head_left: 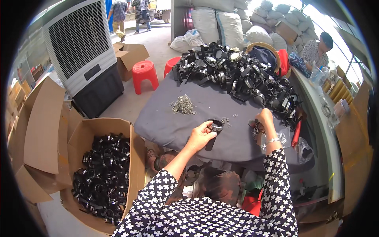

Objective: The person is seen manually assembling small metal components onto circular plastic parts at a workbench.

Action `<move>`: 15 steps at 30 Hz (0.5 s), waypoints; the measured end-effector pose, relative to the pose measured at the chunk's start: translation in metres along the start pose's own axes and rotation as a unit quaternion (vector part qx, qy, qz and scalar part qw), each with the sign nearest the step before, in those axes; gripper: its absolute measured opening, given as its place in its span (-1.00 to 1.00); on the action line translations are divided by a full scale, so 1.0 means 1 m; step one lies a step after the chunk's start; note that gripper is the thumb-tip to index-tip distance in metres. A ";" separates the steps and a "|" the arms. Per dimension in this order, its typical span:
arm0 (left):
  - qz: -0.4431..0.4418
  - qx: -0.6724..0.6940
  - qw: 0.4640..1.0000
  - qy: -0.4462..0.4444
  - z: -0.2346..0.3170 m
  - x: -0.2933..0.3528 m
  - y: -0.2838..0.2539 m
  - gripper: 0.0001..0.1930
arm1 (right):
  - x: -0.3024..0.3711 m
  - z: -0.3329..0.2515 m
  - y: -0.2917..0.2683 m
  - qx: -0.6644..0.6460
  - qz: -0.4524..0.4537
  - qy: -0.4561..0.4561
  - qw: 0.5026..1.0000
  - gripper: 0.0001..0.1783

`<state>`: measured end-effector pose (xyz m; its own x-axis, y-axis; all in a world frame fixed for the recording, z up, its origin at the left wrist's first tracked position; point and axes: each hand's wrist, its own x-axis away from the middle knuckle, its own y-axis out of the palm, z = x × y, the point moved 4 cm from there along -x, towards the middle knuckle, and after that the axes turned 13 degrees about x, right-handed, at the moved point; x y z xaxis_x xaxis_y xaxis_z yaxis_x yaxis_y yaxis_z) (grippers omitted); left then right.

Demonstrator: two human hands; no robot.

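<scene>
Between both hands, one black ring clamp over the grey tabletop
Left hand fingers closed on it; right hand pinches small metal pieces; finished clamps fill the box leftward; a big pile beyond remains.

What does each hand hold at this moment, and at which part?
The left hand holds a black ring-shaped part with a handle, gripped at the ring end. The right hand rests on small metal pieces; whether it grips them cannot be told.

Brown cardboard box lower left; white sacks behind table.
</scene>
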<state>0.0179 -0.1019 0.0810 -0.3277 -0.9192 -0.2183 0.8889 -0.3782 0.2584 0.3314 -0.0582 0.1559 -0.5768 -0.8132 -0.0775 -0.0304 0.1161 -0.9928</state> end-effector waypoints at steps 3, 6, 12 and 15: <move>-0.023 0.006 1.000 0.009 -0.001 -0.008 0.016 -0.43 | -0.030 0.042 0.005 -0.243 -0.062 0.032 0.967 -0.80; -0.007 -0.006 1.000 0.012 -0.001 -0.004 0.009 -0.40 | -0.007 0.026 0.000 -0.437 -0.038 -0.052 0.897 -0.85; 0.012 0.033 0.999 -0.008 -0.004 -0.004 0.007 -0.37 | 0.117 -0.028 0.005 -0.304 0.275 -0.345 0.844 -0.88; 0.017 0.024 0.999 -0.015 -0.001 -0.006 0.005 -0.40 | 0.168 -0.044 0.026 -0.189 0.282 -0.461 0.820 -0.83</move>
<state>0.0244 -0.0986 0.0828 -0.3072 -0.9343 -0.1808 0.8840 -0.3505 0.3094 0.1981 -0.1672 0.1215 0.2711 -0.6343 -0.7240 -0.3226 0.6488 -0.6892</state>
